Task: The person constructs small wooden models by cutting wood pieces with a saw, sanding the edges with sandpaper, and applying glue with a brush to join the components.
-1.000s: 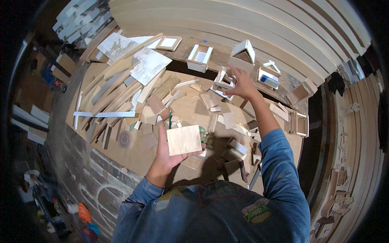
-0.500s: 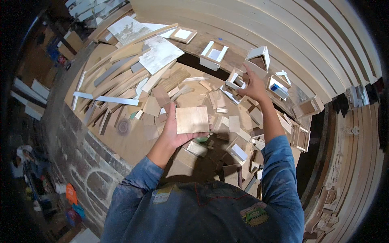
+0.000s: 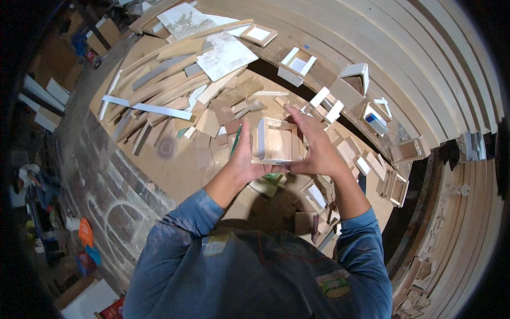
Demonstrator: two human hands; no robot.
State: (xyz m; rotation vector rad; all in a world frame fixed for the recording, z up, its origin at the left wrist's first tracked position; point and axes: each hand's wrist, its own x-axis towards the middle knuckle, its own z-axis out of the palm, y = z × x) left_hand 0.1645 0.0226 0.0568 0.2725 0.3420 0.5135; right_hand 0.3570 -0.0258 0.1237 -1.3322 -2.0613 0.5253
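Note:
In front of my chest I hold a small open wooden box [image 3: 277,141] between both hands. Its pale square inner face is turned up towards me, and one side wall looks light grey. My left hand [image 3: 245,164] is closed round the near left side, thumb up along it. A thin green stick, like a pencil [image 3: 235,141], lies against that thumb. Round the right side wraps my right hand [image 3: 317,149], with fingers at the far corner and thumb at the near edge. Something green below the box is mostly hidden.
Wood offcuts and long strips [image 3: 159,87] are heaped on the left of the bench [image 3: 183,173]. Behind them lies a stained white panel [image 3: 226,56]. Small boxes, among them a white-edged one [image 3: 296,66], stand along the back plank. Long boards [image 3: 340,26] are stacked beyond.
My right hand has come back from the row of boxes with a small box. It now meets my left hand, where a flat square board lay before.

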